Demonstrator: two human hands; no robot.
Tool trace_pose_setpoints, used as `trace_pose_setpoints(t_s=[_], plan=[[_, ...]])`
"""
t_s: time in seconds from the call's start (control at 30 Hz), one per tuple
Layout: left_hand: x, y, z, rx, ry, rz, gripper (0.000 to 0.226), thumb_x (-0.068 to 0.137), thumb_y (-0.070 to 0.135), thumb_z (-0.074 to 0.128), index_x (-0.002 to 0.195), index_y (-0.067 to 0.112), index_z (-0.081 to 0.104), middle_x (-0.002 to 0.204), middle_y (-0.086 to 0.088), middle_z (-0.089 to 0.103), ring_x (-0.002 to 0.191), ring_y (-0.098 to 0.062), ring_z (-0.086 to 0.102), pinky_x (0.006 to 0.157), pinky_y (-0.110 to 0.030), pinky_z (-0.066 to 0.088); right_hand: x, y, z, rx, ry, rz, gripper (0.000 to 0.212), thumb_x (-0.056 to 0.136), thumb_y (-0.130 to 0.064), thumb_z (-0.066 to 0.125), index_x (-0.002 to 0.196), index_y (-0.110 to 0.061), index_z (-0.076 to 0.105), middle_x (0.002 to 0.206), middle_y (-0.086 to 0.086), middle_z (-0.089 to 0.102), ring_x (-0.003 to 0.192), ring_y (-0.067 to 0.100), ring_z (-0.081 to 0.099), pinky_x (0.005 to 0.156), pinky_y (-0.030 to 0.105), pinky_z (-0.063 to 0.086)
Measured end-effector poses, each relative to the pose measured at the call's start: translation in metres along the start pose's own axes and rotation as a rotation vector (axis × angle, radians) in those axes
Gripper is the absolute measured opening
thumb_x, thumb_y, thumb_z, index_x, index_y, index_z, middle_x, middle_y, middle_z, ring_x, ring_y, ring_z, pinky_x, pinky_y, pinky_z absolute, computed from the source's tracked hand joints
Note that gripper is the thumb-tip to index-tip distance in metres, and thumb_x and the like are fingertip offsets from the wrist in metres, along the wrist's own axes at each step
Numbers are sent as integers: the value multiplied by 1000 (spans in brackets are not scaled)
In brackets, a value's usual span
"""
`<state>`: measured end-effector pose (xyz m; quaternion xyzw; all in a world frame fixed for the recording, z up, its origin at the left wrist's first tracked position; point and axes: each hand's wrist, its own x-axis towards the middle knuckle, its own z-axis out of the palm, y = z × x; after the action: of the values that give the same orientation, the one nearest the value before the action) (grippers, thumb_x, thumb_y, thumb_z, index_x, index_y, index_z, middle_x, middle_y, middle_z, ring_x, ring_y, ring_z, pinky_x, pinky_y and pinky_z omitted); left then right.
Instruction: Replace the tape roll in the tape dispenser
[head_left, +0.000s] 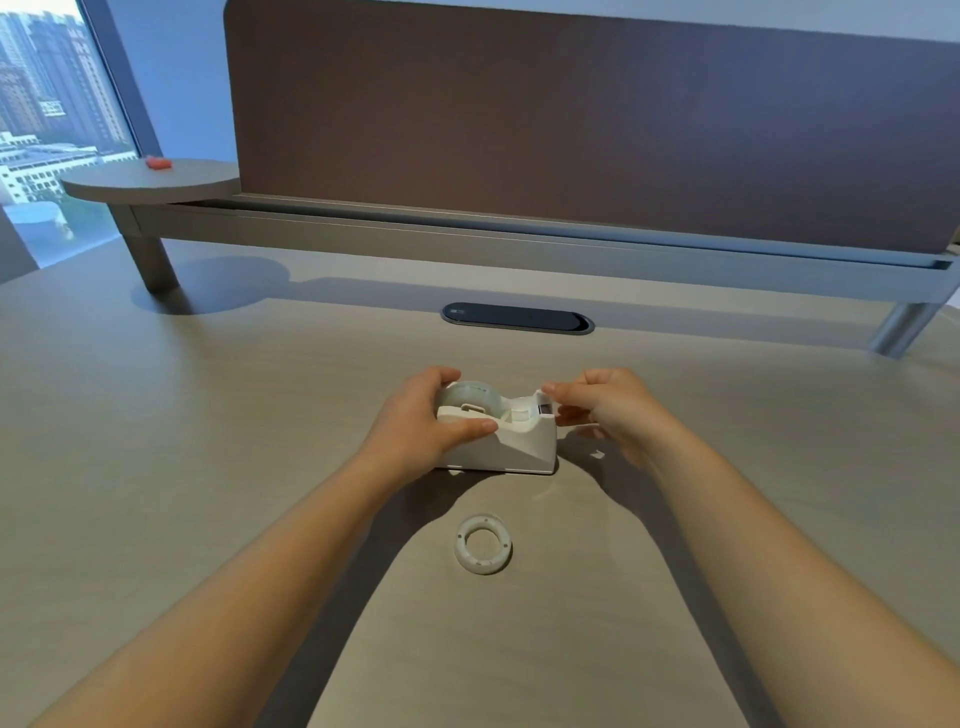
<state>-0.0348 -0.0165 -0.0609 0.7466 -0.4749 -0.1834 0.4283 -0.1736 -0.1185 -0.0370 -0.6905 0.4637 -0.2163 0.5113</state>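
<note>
A white tape dispenser stands on the desk in front of me, cutter end to the right. A clear tape roll sits in its cradle. My left hand grips the dispenser's left end, thumb along the near side and fingers over the roll. My right hand is at the cutter end, thumb and forefinger pinched together there; whether tape is between them is too fine to tell. A thin, pale ring, a second tape roll or core, lies flat on the desk nearer to me.
The beige desk stretches to both sides. A dark oval cable hatch lies behind the dispenser. Further back a raised shelf rail and a brown partition close the desk. A small red object sits on the round shelf at left.
</note>
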Motion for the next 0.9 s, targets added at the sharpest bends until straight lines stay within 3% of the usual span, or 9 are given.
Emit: trace_pose_setpoints(t_s=[0.1, 0.33, 0.43, 0.6, 0.73, 0.9], plan=[[1, 0, 1, 3, 1, -3, 61, 72, 26, 67, 126, 14, 40, 130, -10, 50, 112, -22, 48, 85, -26, 39, 4, 7, -1, 25, -5, 42, 28, 79, -23, 64, 57, -12, 51, 77, 8, 59, 73, 21, 54, 73, 34, 46], [2, -3, 1, 5, -19, -2, 61, 72, 27, 68, 126, 14, 41, 129, -10, 51, 100, -15, 44, 88, -29, 40, 5, 19, -2, 189, -128, 249, 32, 78, -32, 64, 76, -1, 58, 59, 6, 51, 42, 13, 49, 32, 15, 42], [2, -3, 1, 3, -17, -5, 61, 71, 27, 68, 125, 14, 42, 127, -10, 52, 98, -15, 44, 86, -29, 40, 6, 23, -3, 306, -201, 408, 36, 75, -39, 64, 66, -5, 57, 53, 3, 52, 29, 7, 51, 31, 14, 46], [3, -4, 2, -2, -33, -6, 59, 71, 27, 68, 123, 16, 43, 124, -8, 53, 96, -16, 45, 83, -28, 41, 13, 26, -4, 388, -196, 464, 37, 77, -33, 62, 60, -1, 53, 31, 3, 55, 25, 9, 52, 29, 16, 46], [2, -3, 2, 3, -48, -12, 59, 72, 26, 67, 124, 17, 41, 125, -8, 52, 96, -15, 45, 82, -28, 41, 12, 26, 0, 403, -158, 451, 34, 81, -24, 59, 60, 1, 52, 54, 8, 51, 24, 9, 50, 30, 15, 47], [1, -3, 3, 65, -76, -3, 61, 74, 30, 65, 127, 17, 38, 129, -8, 51, 99, -15, 45, 85, -29, 42, 9, 28, 4, 357, -110, 388, 29, 82, -23, 60, 64, 0, 54, 60, 8, 50, 27, 8, 50, 30, 15, 46]])
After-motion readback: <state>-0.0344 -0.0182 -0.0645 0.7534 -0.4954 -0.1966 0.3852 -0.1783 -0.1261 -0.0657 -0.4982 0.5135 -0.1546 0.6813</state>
